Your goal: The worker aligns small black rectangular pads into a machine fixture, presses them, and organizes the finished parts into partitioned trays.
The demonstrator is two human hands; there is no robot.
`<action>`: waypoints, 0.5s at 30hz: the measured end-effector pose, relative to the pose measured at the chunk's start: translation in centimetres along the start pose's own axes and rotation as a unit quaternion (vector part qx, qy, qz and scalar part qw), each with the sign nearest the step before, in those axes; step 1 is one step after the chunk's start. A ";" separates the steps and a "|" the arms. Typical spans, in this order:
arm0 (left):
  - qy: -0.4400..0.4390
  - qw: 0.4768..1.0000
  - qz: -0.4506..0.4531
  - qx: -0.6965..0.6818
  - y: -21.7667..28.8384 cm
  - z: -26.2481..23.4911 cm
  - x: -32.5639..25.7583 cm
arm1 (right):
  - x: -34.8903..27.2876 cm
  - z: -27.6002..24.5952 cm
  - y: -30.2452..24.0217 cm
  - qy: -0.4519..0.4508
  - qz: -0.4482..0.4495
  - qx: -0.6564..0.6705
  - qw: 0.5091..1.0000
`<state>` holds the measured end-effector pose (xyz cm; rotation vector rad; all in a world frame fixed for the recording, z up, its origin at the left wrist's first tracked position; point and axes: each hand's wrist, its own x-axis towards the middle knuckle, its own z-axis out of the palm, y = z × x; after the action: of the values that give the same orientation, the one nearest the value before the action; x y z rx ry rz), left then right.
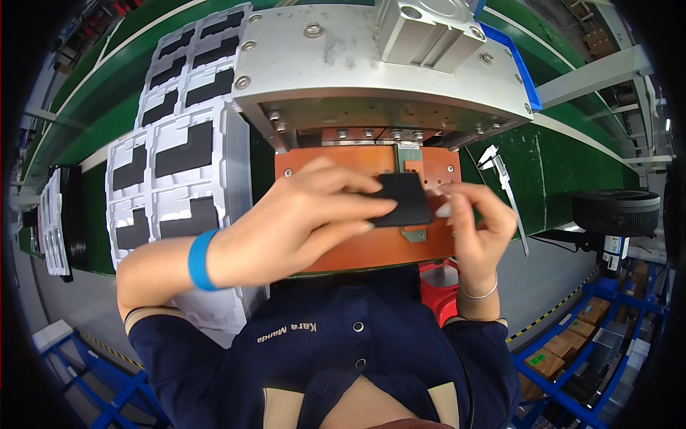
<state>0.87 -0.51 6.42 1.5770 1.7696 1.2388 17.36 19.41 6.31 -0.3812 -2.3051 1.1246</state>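
A flat black rectangular piece [404, 199] is held in front of me over the orange base plate [336, 248] of a metal press. My left hand [304, 207] grips its left side between fingers and thumb. At the piece's right edge is my right hand [475, 222], its thumb and fingers drawn together in a pinch; a small pale bit shows at the fingertips, too blurred to name. Beneath the piece, a metal fixture [414, 235] on the base plate is partly covered. The silver press housing [343, 68] stands just beyond my hands.
Stacked white trays [151, 154] with black L-shaped pieces stand on the left. A caliper [504, 187] lies right of the press on the green table [554, 164], near a black fan [616, 211]. Below are a red stool [438, 289] and, at right, a blue rack [572, 400] with boxes.
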 end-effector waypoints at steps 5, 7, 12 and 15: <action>0.004 0.995 0.098 0.036 -0.2 1.9 2.2 | -0.9 -0.8 1.2 0.086 0.011 0.037 0.996; 0.022 0.989 0.118 0.086 -1.4 2.5 2.2 | -1.6 -0.4 1.9 0.069 0.030 0.026 0.997; -0.019 0.990 0.105 0.089 -1.0 1.1 0.2 | -1.6 -0.8 3.4 0.041 0.027 -0.009 0.999; -0.045 0.988 0.088 0.119 -0.4 0.0 -2.2 | 0.1 -0.2 3.9 -0.022 -0.047 -0.077 0.996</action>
<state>1.18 -2.59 5.54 1.9277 1.8081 1.0435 17.44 21.93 3.37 -0.3044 -2.4302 0.9209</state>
